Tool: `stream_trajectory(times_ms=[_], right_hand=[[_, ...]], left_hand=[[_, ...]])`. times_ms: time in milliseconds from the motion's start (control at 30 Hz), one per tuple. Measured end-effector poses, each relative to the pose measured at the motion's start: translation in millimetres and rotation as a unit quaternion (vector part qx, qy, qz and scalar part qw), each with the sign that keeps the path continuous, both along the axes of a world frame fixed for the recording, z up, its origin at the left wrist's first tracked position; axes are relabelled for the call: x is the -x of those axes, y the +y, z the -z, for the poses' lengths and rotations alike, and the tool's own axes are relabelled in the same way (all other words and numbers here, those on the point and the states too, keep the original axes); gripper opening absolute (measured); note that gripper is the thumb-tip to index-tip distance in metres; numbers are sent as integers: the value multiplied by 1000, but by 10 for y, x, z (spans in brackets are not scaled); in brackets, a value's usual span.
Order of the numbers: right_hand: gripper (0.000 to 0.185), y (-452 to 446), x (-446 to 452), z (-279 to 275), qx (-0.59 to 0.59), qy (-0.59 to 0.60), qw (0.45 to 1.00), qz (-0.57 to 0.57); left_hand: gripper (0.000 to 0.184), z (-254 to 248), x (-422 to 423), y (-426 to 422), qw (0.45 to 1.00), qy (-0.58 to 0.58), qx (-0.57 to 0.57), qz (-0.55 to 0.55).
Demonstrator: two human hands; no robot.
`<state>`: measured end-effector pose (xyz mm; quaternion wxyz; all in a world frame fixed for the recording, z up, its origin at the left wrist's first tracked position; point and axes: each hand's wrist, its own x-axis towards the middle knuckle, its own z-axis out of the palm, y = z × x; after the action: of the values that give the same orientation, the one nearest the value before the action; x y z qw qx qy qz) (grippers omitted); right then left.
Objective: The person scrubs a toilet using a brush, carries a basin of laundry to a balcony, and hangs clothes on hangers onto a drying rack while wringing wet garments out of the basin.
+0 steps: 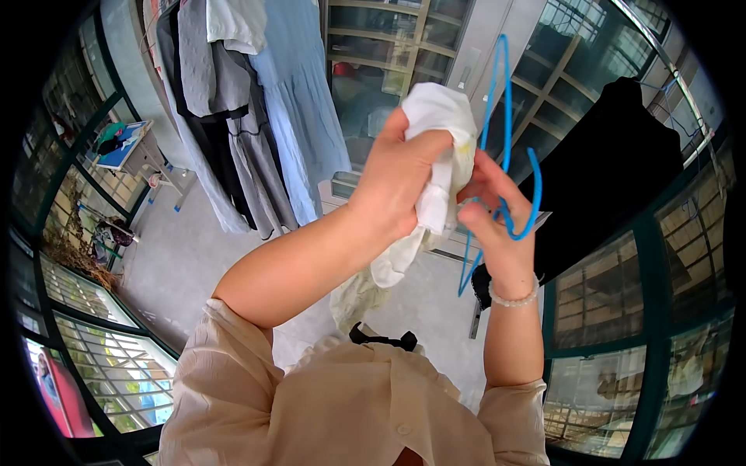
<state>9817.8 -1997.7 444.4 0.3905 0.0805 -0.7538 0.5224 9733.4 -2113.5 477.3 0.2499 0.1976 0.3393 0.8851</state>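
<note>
A bunched white garment (440, 109) is gripped in my left hand (395, 175), with the thumb pressed over its folds. Its loose lower part hangs toward the front of my shirt. Close beside it, my right hand (501, 202) is closed around a thin blue clothes hanger (507, 109), which is held on edge with its hook curving up on the right. The fingers of this hand come near the garment's right side, and I cannot tell whether they also pinch the cloth. A beaded bracelet circles my right wrist.
Grey clothes (210, 81) and a light blue dress (299, 93) hang at the left. To the right, a large black garment (606, 163) hangs by a metal rail (676, 74). Glass doors (381, 93) stand ahead, and a small blue-topped table (123, 155) is at far left.
</note>
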Motion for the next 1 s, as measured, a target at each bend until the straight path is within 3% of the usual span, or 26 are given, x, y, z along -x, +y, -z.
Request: stream_trajectory(times_ms=[33, 133, 233, 267, 300, 367, 467, 500, 533, 567, 667, 700, 733, 767, 800, 833, 867, 900, 933, 1000], right_hand=[[34, -100, 70, -12, -66, 13, 997, 45], [28, 114, 153, 148, 218, -113, 969, -21], [22, 337, 143, 309, 419, -48, 905, -55], [30, 525, 159, 434, 442, -19, 885, -145], [33, 512, 132, 394, 480, -47, 871, -94], [34, 973, 211, 777, 403, -40, 904, -138], [34, 1136, 248, 921, 414, -57, 906, -73], [34, 1008, 242, 788, 417, -61, 906, -50], [32, 833, 161, 672, 434, -37, 892, -123], [32, 811, 164, 647, 436, -47, 891, -118], [29, 863, 176, 662, 422, -92, 896, -97], [29, 883, 163, 689, 409, -105, 902, -89], [29, 878, 157, 717, 394, -117, 908, -81], [29, 831, 161, 707, 379, -129, 913, -75], [30, 715, 147, 633, 356, -143, 920, -77], [30, 746, 192, 721, 356, -156, 919, -67], [29, 682, 182, 681, 339, -173, 923, -61], [29, 592, 165, 626, 322, -190, 926, -55], [28, 548, 147, 599, 306, -207, 927, -69], [28, 510, 107, 541, 272, -239, 927, -99]], left_hand=[[45, 45, -28, 28, 999, 23, 19, 36], [53, 75, 143, -182, 986, 65, 93, 119], [62, 154, 418, -545, 970, 104, 160, 153], [66, 193, 505, -633, 962, 128, 193, 147], [63, 237, 524, -695, 930, 192, 290, 116], [60, 291, 568, -792, 823, 316, 470, 50], [52, 747, 819, -866, 761, 298, 567, 106], [48, 836, 875, -915, 772, 269, 563, 120], [45, 909, 929, -973, 783, 241, 558, 135], [42, 974, 979, -1015, 792, 212, 553, 151], [46, 1169, 1056, -1077, 803, 204, 555, 75], [44, 1262, 1015, -1029, 722, 339, 596, -94], [42, 1366, 923, -955, 602, 454, 604, -258], [41, 1418, 834, -868, 447, 545, 578, -411], [43, 1358, 746, -768, 551, 529, 516, -387], [48, 1183, 548, -639, 706, 425, 519, -226], [54, 1061, 331, -491, 817, 295, 492, -51], [56, 1170, 203, -323, 897, 246, 366, 46], [58, 1275, 96, -165, 945, 188, 226, 141], [55, 1244, -88, 74, 963, 181, 176, 89]])
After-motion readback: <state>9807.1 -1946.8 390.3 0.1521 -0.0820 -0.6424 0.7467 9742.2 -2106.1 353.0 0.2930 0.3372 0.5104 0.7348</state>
